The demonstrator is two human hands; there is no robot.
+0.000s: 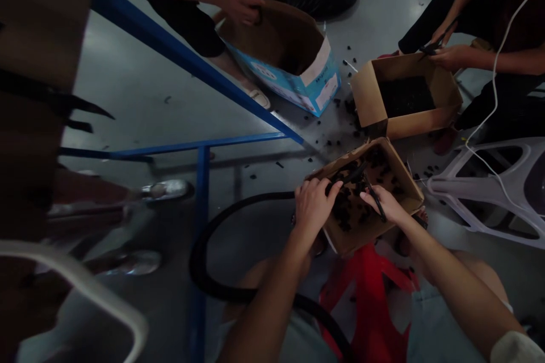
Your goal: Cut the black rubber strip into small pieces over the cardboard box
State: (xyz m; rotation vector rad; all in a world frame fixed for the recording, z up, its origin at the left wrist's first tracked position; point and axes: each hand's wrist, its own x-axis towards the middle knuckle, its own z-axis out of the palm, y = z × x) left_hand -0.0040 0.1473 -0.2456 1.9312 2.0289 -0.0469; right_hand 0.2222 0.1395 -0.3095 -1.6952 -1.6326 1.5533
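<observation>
Both hands grip: left hand (313,204) the black hose (221,221) end pointing rightward, right hand (383,204) scissors (377,201).

Black hose (238,204) curved, over box (406,181).

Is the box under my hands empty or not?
Not empty. The box holds many small black pieces; both hands, left and right, reach into it.

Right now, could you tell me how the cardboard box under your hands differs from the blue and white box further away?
The cardboard box is plain brown, shallow and sits tilted by the left hand and right hand, holding many small black pieces. The blue and white box is taller and printed, and leans on its side by another person's hands; its inside is mostly in shadow. Both are open at the top.
</observation>
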